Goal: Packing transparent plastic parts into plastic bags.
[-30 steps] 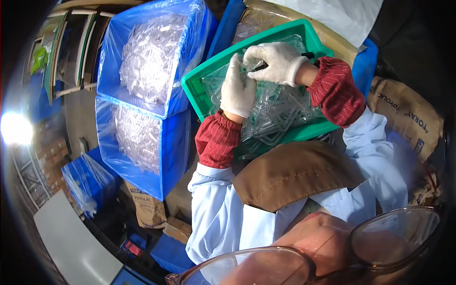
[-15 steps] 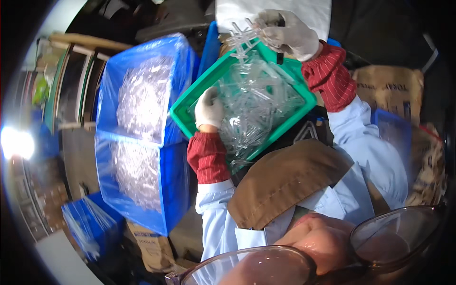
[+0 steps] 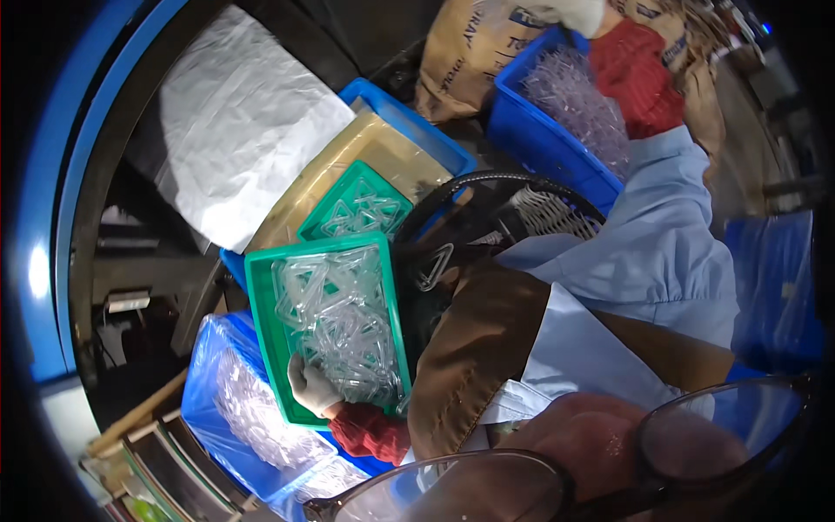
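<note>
Left hand [image 3: 311,389], white-gloved, clenched on near edge of green tray [image 3: 261,324] full of clear plastic triangles [image 3: 335,317]. Right hand [image 3: 570,12], gloved, at top rim above blue bin [image 3: 539,143]; grip not visible. Second green tray [image 3: 358,204] just behind the first.

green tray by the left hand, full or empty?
Full: the green tray is heaped with clear plastic triangles. Left hand grips its near edge.

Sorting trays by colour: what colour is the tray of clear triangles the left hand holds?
Green tray, head view.
</note>
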`<state>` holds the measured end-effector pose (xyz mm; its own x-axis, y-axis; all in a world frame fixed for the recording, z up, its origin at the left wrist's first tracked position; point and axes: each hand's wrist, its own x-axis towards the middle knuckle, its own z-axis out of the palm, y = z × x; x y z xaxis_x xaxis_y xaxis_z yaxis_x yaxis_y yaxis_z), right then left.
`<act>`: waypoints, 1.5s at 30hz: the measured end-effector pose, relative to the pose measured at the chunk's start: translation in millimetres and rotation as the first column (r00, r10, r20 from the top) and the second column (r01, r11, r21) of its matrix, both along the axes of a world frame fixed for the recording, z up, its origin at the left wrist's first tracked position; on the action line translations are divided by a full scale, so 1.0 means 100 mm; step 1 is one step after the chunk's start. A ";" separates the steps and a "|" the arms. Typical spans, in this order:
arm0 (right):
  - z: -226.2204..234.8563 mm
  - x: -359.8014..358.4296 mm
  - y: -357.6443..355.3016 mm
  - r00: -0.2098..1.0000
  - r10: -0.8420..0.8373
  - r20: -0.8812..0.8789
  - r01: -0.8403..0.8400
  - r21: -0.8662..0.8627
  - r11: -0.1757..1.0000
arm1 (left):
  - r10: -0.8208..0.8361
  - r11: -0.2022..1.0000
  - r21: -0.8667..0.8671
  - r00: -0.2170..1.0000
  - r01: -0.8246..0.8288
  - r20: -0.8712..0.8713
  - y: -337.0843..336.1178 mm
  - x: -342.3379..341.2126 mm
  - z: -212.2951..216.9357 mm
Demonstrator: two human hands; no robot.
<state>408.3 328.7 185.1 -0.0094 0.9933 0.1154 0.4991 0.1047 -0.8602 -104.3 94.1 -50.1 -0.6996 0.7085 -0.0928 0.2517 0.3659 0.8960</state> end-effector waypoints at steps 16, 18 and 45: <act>-1.58 -1.57 0.31 0.738 0.605 0.299 -0.616 -0.066 0.785 | 0.119 0.970 0.220 0.992 -0.107 -0.041 -0.05 0.20 0.03; -1.57 -2.54 0.04 0.519 0.810 0.273 -0.843 0.004 0.539 | 0.228 0.943 0.252 0.973 -0.218 -0.012 -0.24 0.26 0.07; -1.84 -4.50 -0.74 -0.331 0.554 0.764 -0.904 -0.424 0.045 | 0.273 0.960 0.164 0.887 -0.226 -0.373 -0.33 0.30 0.11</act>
